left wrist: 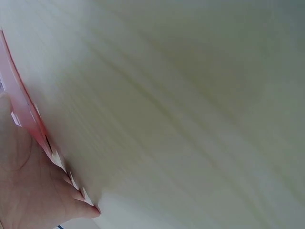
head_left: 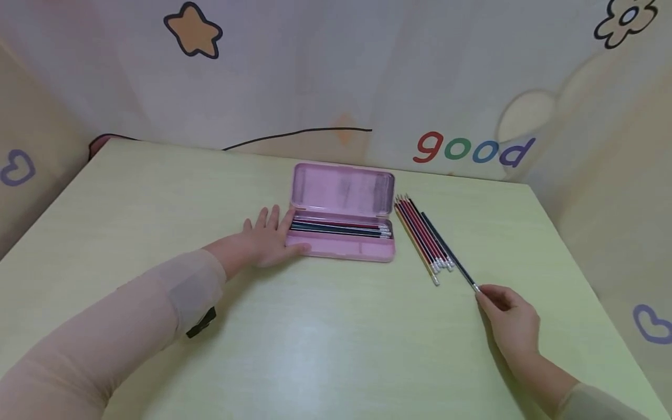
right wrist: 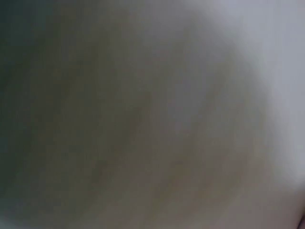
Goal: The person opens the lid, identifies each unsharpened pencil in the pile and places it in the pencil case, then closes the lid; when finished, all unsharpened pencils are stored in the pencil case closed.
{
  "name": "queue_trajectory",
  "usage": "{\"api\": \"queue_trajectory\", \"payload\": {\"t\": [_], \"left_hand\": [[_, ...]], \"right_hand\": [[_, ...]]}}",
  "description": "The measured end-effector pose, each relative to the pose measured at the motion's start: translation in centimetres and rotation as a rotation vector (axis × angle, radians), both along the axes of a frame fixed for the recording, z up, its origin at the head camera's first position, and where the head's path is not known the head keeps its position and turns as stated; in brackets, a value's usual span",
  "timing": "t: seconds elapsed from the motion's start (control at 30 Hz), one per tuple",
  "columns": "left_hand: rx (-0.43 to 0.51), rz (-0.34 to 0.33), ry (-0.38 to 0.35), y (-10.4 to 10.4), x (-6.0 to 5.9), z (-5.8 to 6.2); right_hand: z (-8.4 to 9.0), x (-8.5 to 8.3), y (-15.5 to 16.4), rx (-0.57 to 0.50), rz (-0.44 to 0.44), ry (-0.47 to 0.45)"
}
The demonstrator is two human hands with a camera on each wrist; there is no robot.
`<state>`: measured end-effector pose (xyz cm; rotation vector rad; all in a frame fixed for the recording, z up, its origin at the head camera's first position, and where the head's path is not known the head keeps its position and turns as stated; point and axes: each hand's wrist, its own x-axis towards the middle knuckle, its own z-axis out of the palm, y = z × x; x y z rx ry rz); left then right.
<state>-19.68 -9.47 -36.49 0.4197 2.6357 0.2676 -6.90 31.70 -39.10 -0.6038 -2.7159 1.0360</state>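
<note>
An open pink pencil case point(head_left: 325, 248) lies on the table with its lid tipped back. Several dark and red pencils rest lengthwise inside it. My left hand point(head_left: 270, 242) lies with spread, straight fingers against the case's left end, the thumb along its front corner; the left wrist view shows this hand point(left wrist: 33, 186) beside the pink edge. Between thumb and forefinger, my right hand point(head_left: 511, 318) pinches the end of a dark pencil point(head_left: 448, 251). To the left of that pencil lies a loose row of red, dark and yellow pencils point(head_left: 422, 236). The right wrist view is mostly a blurred surface.
The pale table point(head_left: 294, 338) runs back to a printed cloth wall point(head_left: 294, 76) with a star and the word "good". More printed cloth borders the left and right sides. A black clip-like piece point(head_left: 202, 323) hangs at the left sleeve.
</note>
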Motion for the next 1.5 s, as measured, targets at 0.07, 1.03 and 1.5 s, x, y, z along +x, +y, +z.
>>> {"api": "queue_trajectory", "payload": {"t": [0.07, 1.03, 1.5], "left_hand": [[0.006, -0.006, -0.001, 0.1, 0.2, 0.3], [0.000, 0.000, 0.007, 0.1, 1.1, 0.2], [-0.023, 0.000, 0.009, -0.1, 0.2, 0.4]], "right_hand": [[0.2, 0.0, 0.1, -0.024, -0.026, -0.015], [6.0, -3.3, 2.3, -1.048, -0.119, 0.301], [5.8, -6.6, -3.2, -1.021, 0.088, 0.247]]}}
